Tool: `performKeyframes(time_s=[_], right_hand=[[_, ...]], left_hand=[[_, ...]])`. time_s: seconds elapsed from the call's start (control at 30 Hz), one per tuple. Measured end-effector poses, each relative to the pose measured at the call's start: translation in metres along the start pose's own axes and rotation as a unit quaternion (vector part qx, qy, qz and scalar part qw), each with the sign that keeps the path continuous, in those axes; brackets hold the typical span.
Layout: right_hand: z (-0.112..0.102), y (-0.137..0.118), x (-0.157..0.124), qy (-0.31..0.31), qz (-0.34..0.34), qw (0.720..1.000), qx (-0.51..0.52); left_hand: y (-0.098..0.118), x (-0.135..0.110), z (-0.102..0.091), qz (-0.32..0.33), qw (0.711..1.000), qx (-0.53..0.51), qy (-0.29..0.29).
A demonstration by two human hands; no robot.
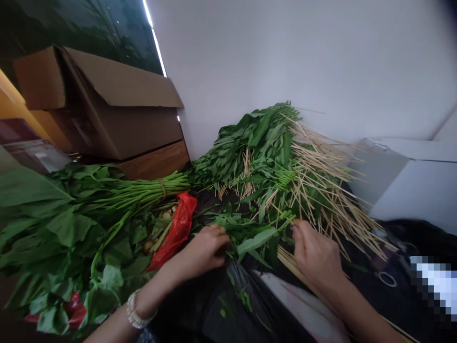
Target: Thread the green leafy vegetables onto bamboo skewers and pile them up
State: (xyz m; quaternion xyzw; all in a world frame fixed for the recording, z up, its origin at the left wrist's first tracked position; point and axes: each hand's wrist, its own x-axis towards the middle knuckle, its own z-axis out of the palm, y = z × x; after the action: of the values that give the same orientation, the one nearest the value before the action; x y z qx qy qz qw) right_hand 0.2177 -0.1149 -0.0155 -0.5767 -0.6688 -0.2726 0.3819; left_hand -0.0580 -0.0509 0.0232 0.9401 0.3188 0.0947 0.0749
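Note:
My left hand (204,250) is closed in a pinch on leafy green stems (250,233) in front of me. My right hand (314,255) is closed too, gripping the other end of the same greens, with a bundle of thin bamboo skewers (289,262) running under its palm. A white bead bracelet (137,314) sits on my left wrist. Beyond the hands lies a heap of greens threaded on skewers (282,162), the bare sticks fanning out to the right.
A tied bundle of long-stemmed greens (143,190) and loose large leaves (60,228) lie at left over a red plastic bag (176,228). Cardboard boxes (117,114) stand at back left. A white box (410,181) sits at right. Black plastic sheet (221,300) lies below my hands.

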Motion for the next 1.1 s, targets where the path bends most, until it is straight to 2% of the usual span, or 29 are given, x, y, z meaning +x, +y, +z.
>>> performKeyframes(time_s=[0.07,0.17,0.23,0.3,0.37,0.47,0.6,0.67,0.73,0.83,1.0,1.1], right_hand=[[0.000,0.000,0.000,0.008,-0.008,1.000,0.003],[0.001,-0.001,0.000,0.010,-0.018,1.000,0.003],[0.002,-0.002,0.000,0.005,-0.019,1.000,0.004],[0.003,-0.003,-0.001,-0.004,-0.020,1.000,0.012],[0.006,-0.003,-0.002,-0.019,-0.025,0.999,0.020],[0.011,-0.003,-0.005,-0.058,-0.037,0.997,0.036],[0.015,-0.004,-0.008,-0.098,-0.047,0.993,0.048],[0.016,-0.005,-0.009,-0.103,-0.049,0.992,0.058],[0.016,-0.006,-0.009,-0.100,-0.050,0.991,0.074],[0.014,-0.009,-0.009,-0.087,-0.067,0.989,0.103],[0.002,-0.018,-0.004,-0.015,-0.160,0.979,0.124],[-0.002,-0.023,-0.002,-0.004,-0.182,0.979,0.090]], left_hand=[[-0.005,0.007,-0.018,-0.019,0.993,-0.099,0.054],[-0.009,0.028,-0.033,-0.064,0.955,-0.255,0.136],[-0.007,0.046,-0.026,-0.080,0.919,-0.349,0.163],[-0.002,0.062,-0.010,-0.082,0.882,-0.423,0.191],[0.004,0.072,0.010,-0.086,0.840,-0.505,0.176],[0.009,0.076,0.032,-0.109,0.781,-0.596,0.150],[0.006,0.070,0.039,-0.153,0.686,-0.700,0.128],[0.005,0.068,0.038,-0.161,0.648,-0.735,0.118],[0.005,0.068,0.037,-0.164,0.632,-0.748,0.121],[0.007,0.069,0.036,-0.161,0.624,-0.752,0.137],[0.007,0.068,0.036,-0.163,0.601,-0.767,0.153],[0.005,0.067,0.036,-0.154,0.594,-0.775,0.150]])
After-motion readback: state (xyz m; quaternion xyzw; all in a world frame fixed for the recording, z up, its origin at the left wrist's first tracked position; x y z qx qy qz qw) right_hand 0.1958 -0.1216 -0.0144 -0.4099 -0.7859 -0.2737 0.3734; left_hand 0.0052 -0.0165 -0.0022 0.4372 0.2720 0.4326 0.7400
